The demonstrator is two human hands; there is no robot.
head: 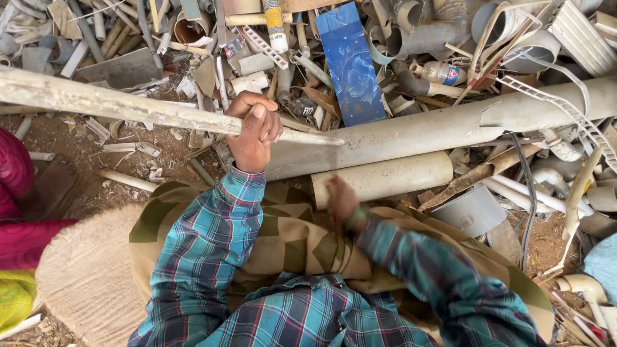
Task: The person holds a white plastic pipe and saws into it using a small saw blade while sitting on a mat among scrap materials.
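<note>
The left hand (254, 132) wraps tight around a long, dirty grey plastic pipe strip (128, 106), holding it up off the ground so it stays steady. The strip lies just above a short cream plastic pipe (385, 177). The right hand (340, 202) touches that short pipe's end, but it is blurry, so its grip cannot be told.

just the one head-worn view, looking steeply down from above the person's own lap, plaid sleeves close at the bottom edge, scrap pile of pipes (450, 125) filling the top half, dirt ground (71, 144) off to the left, everything within arm's reach
</note>
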